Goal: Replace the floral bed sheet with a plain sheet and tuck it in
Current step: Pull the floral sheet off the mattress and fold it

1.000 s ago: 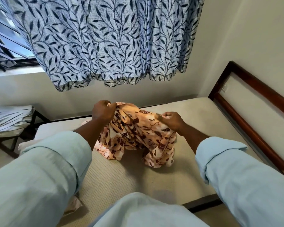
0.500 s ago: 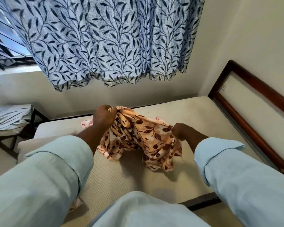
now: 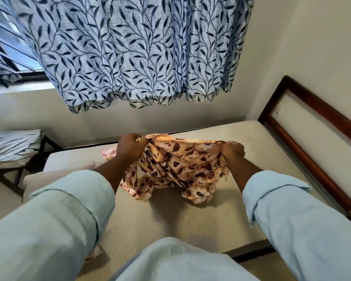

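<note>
Currently the floral sheet is bunched up at frame centre, held over the bare mattress. Its top edge is stretched between both hands, so the long axis runs left-right across the frame, roughly level. The rest hangs in gathered folds that point down toward the bottom of the frame. The lowest folds touch the mattress centre.

Left hand: fingers curled, gripping the sheet's upper left corner. Right hand: fingers curled over the upper right end of the same edge, gripping it. The hands are well apart with cloth taut-ish between them. Both forearms come in from the lower corners, in rolled-up light blue sleeves.

A small pink floral scrap lies on the mattress just behind the left wrist. Cannot tell whether it is part of the same sheet. The mattress surface is cream and textured, with no cover on it.

A dark wooden bed frame runs along the right side against the wall. A blue leaf-print curtain hangs across the upper middle, with a window at upper left. At the left edge, a folded pale cloth sits on a dark low stand, well apart from the hands.
</note>
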Motion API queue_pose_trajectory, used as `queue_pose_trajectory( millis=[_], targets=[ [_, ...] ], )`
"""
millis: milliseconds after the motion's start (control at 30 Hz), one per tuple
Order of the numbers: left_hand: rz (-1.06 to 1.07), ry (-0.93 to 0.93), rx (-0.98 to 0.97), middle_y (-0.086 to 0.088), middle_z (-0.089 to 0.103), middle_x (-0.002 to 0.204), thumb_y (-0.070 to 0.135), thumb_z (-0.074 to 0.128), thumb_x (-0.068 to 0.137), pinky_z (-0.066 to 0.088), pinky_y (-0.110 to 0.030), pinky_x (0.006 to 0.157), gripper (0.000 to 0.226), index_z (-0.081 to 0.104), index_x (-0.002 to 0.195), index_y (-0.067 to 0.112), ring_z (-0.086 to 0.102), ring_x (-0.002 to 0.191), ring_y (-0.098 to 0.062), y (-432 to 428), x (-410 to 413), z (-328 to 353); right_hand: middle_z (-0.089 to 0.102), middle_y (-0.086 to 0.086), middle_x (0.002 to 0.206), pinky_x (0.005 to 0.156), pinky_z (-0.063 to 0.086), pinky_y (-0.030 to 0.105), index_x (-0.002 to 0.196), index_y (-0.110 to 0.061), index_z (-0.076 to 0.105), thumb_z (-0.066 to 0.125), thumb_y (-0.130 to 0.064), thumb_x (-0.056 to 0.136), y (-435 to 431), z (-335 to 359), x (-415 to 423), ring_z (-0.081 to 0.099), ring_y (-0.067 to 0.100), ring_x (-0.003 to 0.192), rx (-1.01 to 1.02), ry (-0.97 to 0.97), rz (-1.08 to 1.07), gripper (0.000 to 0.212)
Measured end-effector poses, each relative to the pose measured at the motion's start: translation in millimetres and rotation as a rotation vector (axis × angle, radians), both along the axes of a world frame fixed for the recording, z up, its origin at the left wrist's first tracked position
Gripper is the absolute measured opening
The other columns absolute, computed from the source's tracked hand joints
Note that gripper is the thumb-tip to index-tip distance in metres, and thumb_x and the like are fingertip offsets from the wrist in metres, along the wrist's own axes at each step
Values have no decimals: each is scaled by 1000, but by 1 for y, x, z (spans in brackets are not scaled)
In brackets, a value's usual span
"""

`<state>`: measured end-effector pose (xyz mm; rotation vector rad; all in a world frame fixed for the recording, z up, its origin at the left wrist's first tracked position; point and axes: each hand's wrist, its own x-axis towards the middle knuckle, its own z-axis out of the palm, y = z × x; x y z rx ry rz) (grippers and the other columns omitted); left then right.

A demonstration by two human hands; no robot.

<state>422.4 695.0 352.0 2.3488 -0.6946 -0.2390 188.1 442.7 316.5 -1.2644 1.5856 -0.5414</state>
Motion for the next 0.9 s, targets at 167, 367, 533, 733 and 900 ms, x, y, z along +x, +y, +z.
queue_pose_trajectory(
  millis=[167, 367, 533, 733, 900],
  targets=[
    [-10, 5, 28, -8, 71, 121, 50, 63, 92, 57, -37, 86, 48, 71, 121, 12, 67, 100, -19, 8, 3, -7, 73, 8, 98, 84, 61, 41, 98, -7, 69, 58, -33, 90, -5, -3, -2, 70, 26, 88, 56, -186, -248, 29],
    [-172, 53, 106, -7, 72, 112, 50, 66, 90, 50, -25, 64, 47, 73, 112, 10, 66, 90, -17, 4, -2, -7, 74, 0, 98, 56, 52, 22, 103, -17, 73, 77, -20, 86, -5, 2, -4, 70, 17, 78, -24, -260, -246, 18],
    [-325, 93, 215, -3, 72, 115, 49, 65, 90, 53, -30, 78, 39, 78, 105, 15, 65, 98, -18, 2, 0, -7, 71, 10, 106, 63, 63, 32, 106, -25, 66, 62, 3, 83, -3, 2, 11, 72, 25, 83, 18, -406, -255, 37],
    [-405, 104, 244, 1, 72, 103, 46, 66, 91, 54, -30, 75, 35, 78, 104, 16, 66, 93, -15, -7, -4, 1, 69, 1, 114, 62, 61, 27, 118, -31, 72, 51, 7, 92, 13, 15, 31, 72, 19, 91, -19, -362, 216, 51],
    [-455, 133, 262, 0, 74, 100, 50, 64, 91, 51, -27, 67, 37, 79, 102, 18, 66, 89, -14, -14, -4, 6, 74, 7, 116, 64, 62, 36, 109, -29, 78, 41, 13, 82, 24, 17, 37, 75, 26, 91, 39, -286, 611, 62]
  ],
)
